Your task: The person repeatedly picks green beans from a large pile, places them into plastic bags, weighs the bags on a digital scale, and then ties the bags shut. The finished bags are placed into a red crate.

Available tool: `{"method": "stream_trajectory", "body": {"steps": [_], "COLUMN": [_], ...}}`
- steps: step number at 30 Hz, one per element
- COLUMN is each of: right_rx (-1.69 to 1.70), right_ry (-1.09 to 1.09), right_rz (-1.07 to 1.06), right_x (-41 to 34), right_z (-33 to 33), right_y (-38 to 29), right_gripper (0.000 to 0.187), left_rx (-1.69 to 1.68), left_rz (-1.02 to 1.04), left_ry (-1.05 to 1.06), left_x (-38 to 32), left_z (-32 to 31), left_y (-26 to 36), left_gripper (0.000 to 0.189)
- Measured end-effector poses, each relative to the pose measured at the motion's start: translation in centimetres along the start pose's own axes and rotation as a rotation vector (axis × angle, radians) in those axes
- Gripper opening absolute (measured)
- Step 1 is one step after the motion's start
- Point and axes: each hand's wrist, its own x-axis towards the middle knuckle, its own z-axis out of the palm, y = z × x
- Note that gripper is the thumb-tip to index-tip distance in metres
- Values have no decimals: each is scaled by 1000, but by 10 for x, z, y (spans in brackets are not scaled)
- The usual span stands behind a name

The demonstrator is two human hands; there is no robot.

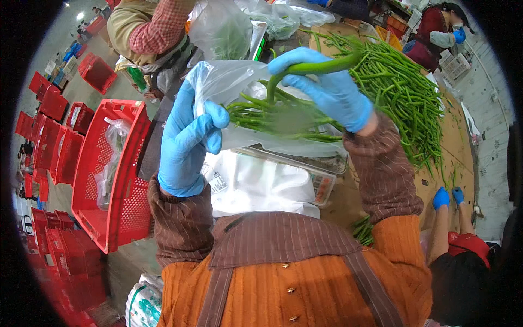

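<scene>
My left hand [188, 135], in a blue glove, grips the edge of a clear plastic bag [233, 77] and holds it up over the table. Long green peppers or bean pods [261, 116] lie inside the bag; which of the two I cannot tell. Between the thumb and fingers of my right hand [327, 88], also gloved in blue, is one long curved green pod [322, 66], its lower end bent down at the bag's contents. Below the bag stands a scale [322, 186] with a tray, partly hidden by white plastic bags [261, 180].
A large green heap [404, 94] covers cardboard [457, 143] at the right. A red crate [130, 204] with bagged produce stands at my left. Co-workers are across the table and at both right corners; one's blue-gloved hands [441, 199] are near the cardboard.
</scene>
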Motion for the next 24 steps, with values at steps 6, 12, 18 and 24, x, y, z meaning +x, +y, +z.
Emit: {"method": "stream_trajectory", "body": {"steps": [6,12,18,24], "right_rx": [-380,-798,-486,-255], "right_ry": [-198,-310,-325,-120], "right_rz": [-32,495,428,509], "right_x": [-23,-47,-55,-59], "right_z": [-8,39,-6,-7], "right_y": [-18,73,27,-48], "right_gripper": [23,27,26,18], "left_rx": [6,99,378,283], "left_rz": [42,38,125,229], "left_ry": [45,65,278,321], "left_x": [5,2,-12,-42], "left_z": [2,-2,-7,-30], "left_y": [-3,2,1,-1], "left_gripper": [73,67,43,26]}}
